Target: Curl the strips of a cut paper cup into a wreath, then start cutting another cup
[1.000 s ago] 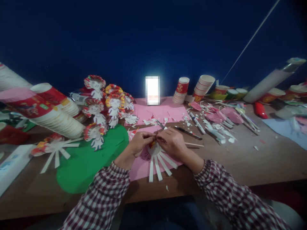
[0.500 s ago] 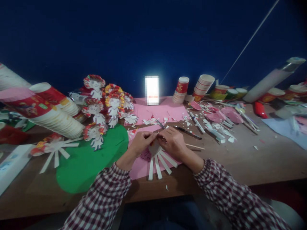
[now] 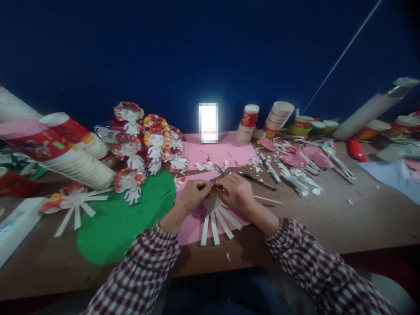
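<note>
Between my hands is a paper cup cut into strips (image 3: 214, 225), its white strips fanning out toward me over a pink sheet (image 3: 190, 229). My left hand (image 3: 196, 194) pinches its far edge with thumb and fingers. Close beside it, my right hand (image 3: 236, 192) is also closed on the cup's far edge, fingertips nearly meeting the left ones. The fingers hide most of the part being gripped. Left of my hands, on a green sheet (image 3: 108, 236), stands a paper doll (image 3: 132, 192) with a red and yellow curled rim.
More cup-rimmed dolls (image 3: 155, 146) cluster behind the green sheet. Long cup stacks (image 3: 78, 162) lean at left; another cut cup (image 3: 78, 199) lies before them. Cup stacks (image 3: 247, 122) stand at the back. Rightward are a black pen (image 3: 257, 181), a thin stick (image 3: 267, 199) and paper scraps (image 3: 295, 179).
The cut cup has turned slightly, its strips swinging a little to the left. Both hands keep their pinch, with only small finger movements.
</note>
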A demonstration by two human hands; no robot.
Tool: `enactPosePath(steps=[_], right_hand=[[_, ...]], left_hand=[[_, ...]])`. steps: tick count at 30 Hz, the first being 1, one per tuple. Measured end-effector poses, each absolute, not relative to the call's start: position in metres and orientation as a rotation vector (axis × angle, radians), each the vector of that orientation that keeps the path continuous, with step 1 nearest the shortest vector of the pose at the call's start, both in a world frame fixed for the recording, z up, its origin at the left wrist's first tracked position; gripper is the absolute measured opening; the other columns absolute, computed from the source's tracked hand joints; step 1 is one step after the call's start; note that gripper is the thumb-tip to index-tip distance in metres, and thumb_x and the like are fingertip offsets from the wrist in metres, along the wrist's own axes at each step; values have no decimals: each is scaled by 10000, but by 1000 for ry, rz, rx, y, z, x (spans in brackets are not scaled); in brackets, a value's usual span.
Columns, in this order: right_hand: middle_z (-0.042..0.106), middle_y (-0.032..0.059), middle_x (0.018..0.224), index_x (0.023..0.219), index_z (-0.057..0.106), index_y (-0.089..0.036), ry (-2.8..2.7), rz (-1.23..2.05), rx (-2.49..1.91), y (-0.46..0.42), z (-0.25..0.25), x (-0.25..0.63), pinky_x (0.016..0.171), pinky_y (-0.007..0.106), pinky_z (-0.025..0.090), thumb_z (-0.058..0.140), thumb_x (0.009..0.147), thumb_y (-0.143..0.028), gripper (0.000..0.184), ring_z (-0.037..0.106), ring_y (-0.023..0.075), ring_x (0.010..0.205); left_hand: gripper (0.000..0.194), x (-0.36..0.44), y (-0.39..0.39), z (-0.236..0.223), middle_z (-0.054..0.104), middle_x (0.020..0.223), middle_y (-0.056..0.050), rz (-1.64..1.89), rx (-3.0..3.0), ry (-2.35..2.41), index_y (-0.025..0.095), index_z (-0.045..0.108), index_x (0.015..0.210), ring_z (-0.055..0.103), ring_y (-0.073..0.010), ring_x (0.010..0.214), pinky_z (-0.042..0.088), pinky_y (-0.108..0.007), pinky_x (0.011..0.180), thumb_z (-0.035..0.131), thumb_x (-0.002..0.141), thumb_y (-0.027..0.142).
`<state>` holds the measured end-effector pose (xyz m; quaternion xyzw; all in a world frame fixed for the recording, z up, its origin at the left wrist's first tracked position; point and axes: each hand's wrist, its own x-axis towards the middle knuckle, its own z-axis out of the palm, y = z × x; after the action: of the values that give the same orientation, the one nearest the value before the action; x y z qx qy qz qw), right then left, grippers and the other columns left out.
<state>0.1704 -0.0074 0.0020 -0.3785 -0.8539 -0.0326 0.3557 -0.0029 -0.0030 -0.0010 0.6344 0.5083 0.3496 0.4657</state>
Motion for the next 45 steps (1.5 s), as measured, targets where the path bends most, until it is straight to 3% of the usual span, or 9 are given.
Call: enactPosePath(steps=[4,17,45], right_hand=[[640,29,725,741,581,-182,-2199,-91,-989,-8,2,170,683,269,400,545,832,-167,98,530,157,691],[614,29,710,728,577,-194,-2241,-41,-1009,-9,5,170,687,277,381,509,860,-194,149,517,154,679],[624,35,716,777,585,-182,-2303,-50,-1124,-11,6,172,658,275,353,506,885,-267,158,517,157,676]], left_hand=[[266,-2,-2,-3,607,578,2,880,1497,1197,141,688,841,525,-115,535,394,-220,525,565,780,370],[396,-4,-3,2,565,505,-7,839,1571,1201,146,577,518,494,-114,507,350,-226,508,521,805,413],[263,-6,-4,1,605,573,-17,850,1435,1218,115,699,773,510,-111,511,370,-218,492,625,733,364]])
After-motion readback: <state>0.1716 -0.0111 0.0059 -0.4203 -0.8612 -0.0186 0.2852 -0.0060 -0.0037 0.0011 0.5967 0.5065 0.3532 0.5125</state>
